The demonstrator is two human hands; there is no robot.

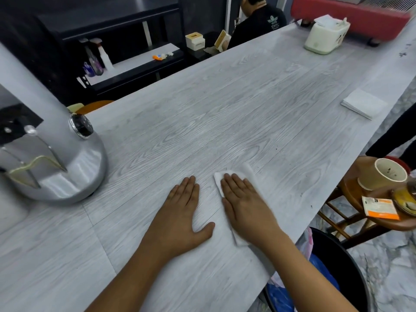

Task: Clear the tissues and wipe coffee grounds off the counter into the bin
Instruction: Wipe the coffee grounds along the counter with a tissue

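Observation:
My right hand (244,203) lies flat, fingers straight, pressing a white tissue (246,171) onto the grey wood-grain counter (202,113). My left hand (184,212) rests flat on the bare counter just to its left, holding nothing. Small dark coffee specks (302,194) dot the counter toward its right edge. A folded white tissue stack (362,103) lies further back near the right edge. Below the counter's near right edge stands a black bin (337,266) with a blue liner.
A silver machine base (67,167) stands at the left. A white tissue box (326,34) sits at the far end beside a red appliance (351,19). A wooden stool (371,221) at right holds a paper cup (382,174) and an orange packet. A person sits beyond the counter.

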